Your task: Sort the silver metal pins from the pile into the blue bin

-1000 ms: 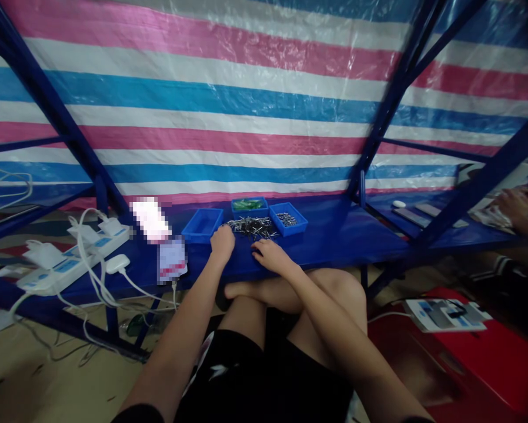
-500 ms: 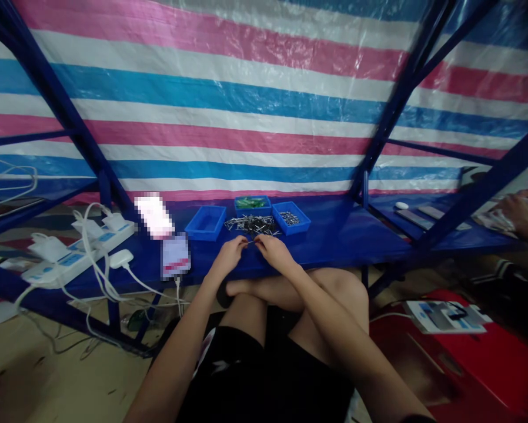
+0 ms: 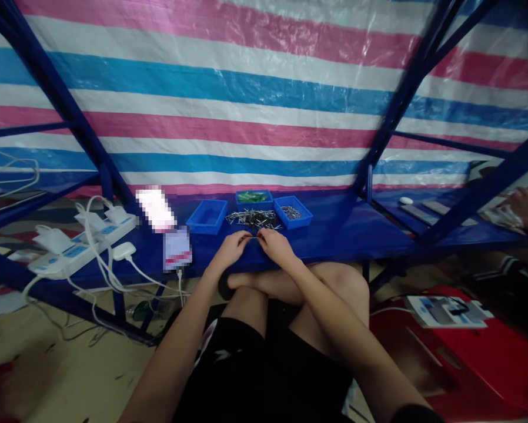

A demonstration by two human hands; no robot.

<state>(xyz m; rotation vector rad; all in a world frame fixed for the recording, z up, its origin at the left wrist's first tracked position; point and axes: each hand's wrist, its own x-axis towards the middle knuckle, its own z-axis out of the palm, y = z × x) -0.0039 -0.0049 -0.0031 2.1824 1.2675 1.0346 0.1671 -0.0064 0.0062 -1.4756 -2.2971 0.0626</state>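
Observation:
My left hand (image 3: 236, 245) and my right hand (image 3: 273, 242) are close together over the front of the blue table (image 3: 334, 232). Both are pinched on a thin, light metal piece (image 3: 253, 237) that spans the small gap between their fingertips. Just beyond my fingers lies a loose pile of thin metal and black pieces (image 3: 255, 219). Behind the pile stands a blue tray (image 3: 253, 207) with green items. To its right, another blue tray (image 3: 308, 220) holds small metal pieces. The blue tray on the left (image 3: 207, 217) shows a bare bottom.
A white power strip (image 3: 83, 249) with plugs and cables lies on the left, beside two blurred-out devices (image 3: 177, 249). Blue metal posts (image 3: 390, 117) slant up on both sides. Another person's hand (image 3: 526, 205) shows at the far right, above a red surface (image 3: 488, 358).
The view has shifted slightly, so the table and trays sit a little higher. My hands stay close together at the thin piece, with my fingers slightly shifted.

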